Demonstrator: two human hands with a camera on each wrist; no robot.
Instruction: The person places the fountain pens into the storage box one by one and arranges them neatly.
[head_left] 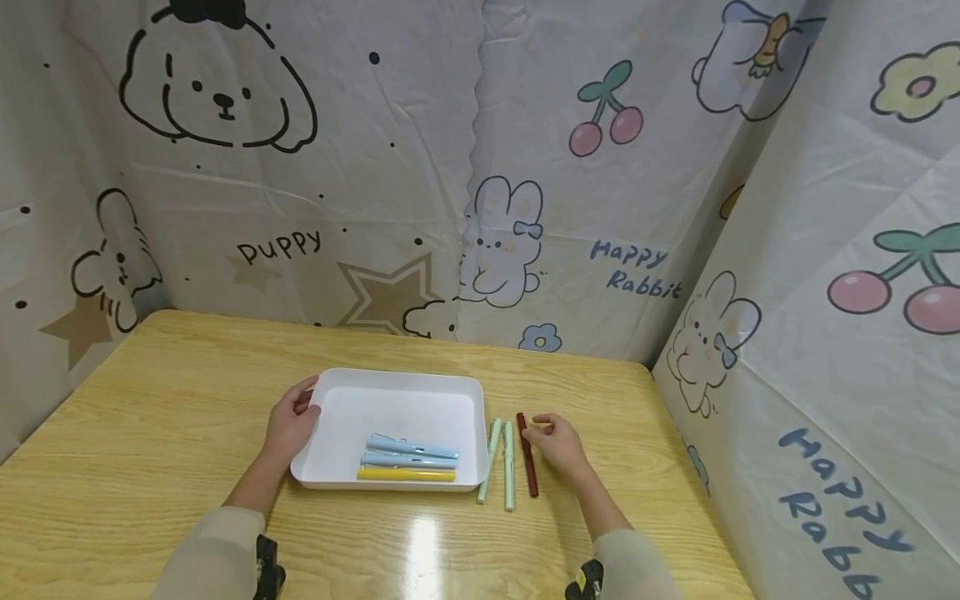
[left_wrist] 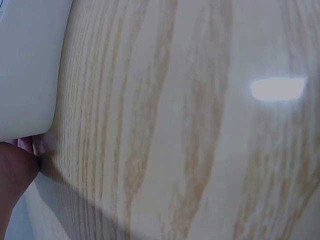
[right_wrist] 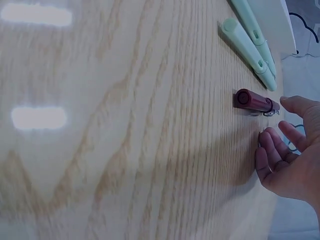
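A white tray stands on the table, and my left hand grips its left edge. Inside it lie two light blue pens and a yellow pen, side by side near the front wall. My right hand is beside a dark red pen on the table, its fingers loosely bent. In the right wrist view, thumb and fingers are spread apart with nothing between them, close to the dark red pen. Two pale green pens lie between that pen and the tray.
The wooden table has a light glare near its front edge. Printed cloth hangs behind the table and along its right side. A wall of the tray fills the left wrist view's upper left corner.
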